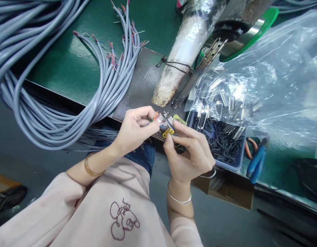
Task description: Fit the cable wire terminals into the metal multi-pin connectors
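Note:
My left hand (pixel 138 128) is closed in a pinch on thin coloured wires (pixel 156 117), orange, red and green among them. Right against their ends is a small metal multi-pin connector (pixel 170 124). My right hand (pixel 190 151) is closed around the connector's side, its thumb and fingertips at a small yellow piece (pixel 168 132) just below it. The tip of a soldering iron (pixel 197 73) comes down from above, close to the connector; whether they touch I cannot tell. A yellow-green sponge-like piece (pixel 178 119) lies behind my right fingertips.
Grey cables (pixel 96 113) with stripped ends hang in loops at the left. A wrapped white tube (pixel 177 51) slants over the metal plate (pixel 145 73). At the right stand a blue bin (pixel 232 164) of black sleeves, bagged connectors (pixel 225 92), blue-handled pliers (pixel 256 163) and a green-rimmed spool (pixel 266 24).

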Available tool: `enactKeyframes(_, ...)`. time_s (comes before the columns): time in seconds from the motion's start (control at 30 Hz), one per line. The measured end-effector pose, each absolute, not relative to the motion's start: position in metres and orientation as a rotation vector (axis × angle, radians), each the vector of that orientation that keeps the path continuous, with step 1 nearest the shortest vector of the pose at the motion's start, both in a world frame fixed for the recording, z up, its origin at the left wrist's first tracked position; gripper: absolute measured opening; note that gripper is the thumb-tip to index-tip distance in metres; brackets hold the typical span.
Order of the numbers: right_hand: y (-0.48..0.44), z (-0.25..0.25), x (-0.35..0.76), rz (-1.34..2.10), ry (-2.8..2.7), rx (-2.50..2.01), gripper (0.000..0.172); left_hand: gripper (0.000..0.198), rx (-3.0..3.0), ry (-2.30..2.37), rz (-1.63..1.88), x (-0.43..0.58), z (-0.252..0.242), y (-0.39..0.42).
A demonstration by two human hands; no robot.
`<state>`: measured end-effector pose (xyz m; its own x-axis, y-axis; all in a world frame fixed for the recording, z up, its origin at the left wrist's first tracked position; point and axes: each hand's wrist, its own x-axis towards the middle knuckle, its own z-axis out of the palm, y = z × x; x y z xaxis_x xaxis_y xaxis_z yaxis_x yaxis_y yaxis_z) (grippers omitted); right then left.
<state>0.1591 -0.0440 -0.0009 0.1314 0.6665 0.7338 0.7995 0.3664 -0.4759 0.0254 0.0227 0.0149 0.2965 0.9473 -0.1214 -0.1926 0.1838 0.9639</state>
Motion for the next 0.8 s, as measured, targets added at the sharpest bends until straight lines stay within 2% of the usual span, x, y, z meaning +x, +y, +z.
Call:
enactKeyframes(0.5,-0.0466,-0.0009,0.1581,-0.082,-1.556,-1.384,0.018,0.013,1.15,0.863,0.982,0.0216,0.0115,0.0181)
enactKeyframes(0.8,-0.0414,-0.0001,0.1583,-0.106,-1.558,-1.387,0.017,0.017,1.206,0.903,0.979,0.0217,0.0119,0.022)
